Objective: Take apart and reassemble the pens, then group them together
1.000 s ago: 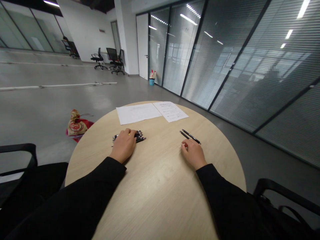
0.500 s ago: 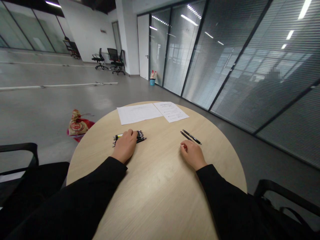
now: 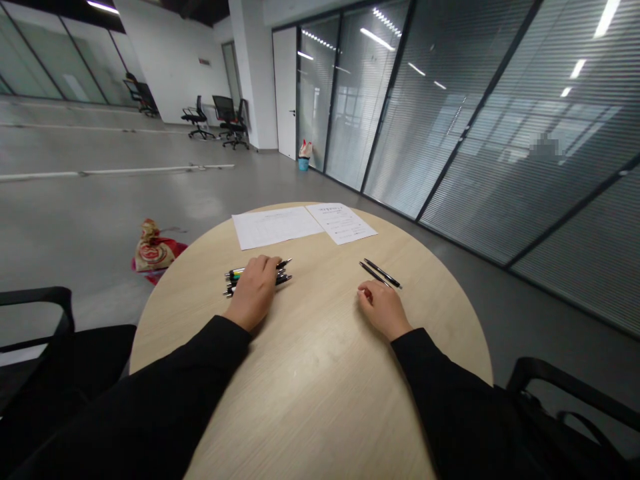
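My left hand (image 3: 255, 290) lies over a bunch of several dark pens (image 3: 233, 274) on the round wooden table (image 3: 310, 373), its fingers curled onto them; one pen tip sticks out at its far side. My right hand (image 3: 383, 308) rests on the tabletop with its fingers loosely curled; I see nothing in it. Two black pens (image 3: 381, 273) lie just beyond its fingertips, not touched. Two printed paper sheets (image 3: 300, 224) lie at the far edge of the table.
A black chair armrest (image 3: 35, 297) stands at the left and another black chair (image 3: 565, 393) at the lower right. A red and tan bag (image 3: 153, 252) sits on the grey floor left of the table. Glass partition walls run along the right.
My left hand has shifted slightly over the bunch of pens, and one pen now angles out at its far side. My right hand has edged a little to the left.
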A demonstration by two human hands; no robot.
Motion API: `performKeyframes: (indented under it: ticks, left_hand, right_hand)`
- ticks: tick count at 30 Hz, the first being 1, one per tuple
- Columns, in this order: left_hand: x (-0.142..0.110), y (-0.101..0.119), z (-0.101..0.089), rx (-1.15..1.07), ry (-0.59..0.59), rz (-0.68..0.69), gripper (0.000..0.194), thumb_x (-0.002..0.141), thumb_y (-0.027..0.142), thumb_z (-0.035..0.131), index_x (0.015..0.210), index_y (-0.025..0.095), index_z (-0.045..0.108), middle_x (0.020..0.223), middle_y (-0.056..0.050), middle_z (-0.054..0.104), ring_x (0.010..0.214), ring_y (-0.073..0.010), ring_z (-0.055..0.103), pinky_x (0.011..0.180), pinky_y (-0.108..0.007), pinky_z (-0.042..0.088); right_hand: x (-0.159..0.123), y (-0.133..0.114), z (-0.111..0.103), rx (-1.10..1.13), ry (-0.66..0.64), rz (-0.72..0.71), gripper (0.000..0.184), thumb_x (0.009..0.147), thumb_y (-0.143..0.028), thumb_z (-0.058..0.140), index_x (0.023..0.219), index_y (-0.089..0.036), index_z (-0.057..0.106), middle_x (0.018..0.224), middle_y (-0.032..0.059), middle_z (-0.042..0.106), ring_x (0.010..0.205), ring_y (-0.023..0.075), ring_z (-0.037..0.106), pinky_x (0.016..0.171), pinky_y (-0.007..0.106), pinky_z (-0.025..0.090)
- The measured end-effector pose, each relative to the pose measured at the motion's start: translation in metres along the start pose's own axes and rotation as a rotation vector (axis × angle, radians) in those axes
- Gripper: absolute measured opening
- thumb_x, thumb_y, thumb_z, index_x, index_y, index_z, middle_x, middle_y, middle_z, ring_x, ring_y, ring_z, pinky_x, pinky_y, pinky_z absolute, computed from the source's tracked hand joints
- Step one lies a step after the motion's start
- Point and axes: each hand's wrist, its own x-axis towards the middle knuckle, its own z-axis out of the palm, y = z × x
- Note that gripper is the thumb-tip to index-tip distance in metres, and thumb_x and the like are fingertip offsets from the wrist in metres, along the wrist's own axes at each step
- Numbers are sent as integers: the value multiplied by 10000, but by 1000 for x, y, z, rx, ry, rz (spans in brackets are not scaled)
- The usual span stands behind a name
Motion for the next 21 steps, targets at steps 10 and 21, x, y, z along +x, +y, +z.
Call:
performKeyframes:
  ticks: [10,21]
  left_hand:
    - [-10,48,-3,-512,-45,91,155,967,148,398,1043,179,530,1034,-100,573,959,-207,547,887,-366,484]
    - [-13,54,2,-904,-187,-130,119,900,281,614,954,175,613,901,-48,653,808,-171,608,753,-304,497]
  right_hand:
    - [-1,-12,2,129,-76,-127,122,917,-172,551,946,-181,669,884,57,663,822,189,613,766,309,483]
    - [-3,-34,2,158,-85,-262,410,879,-211,666,1280,-179,583,1173,132,616,1108,282,540,977,456,474]
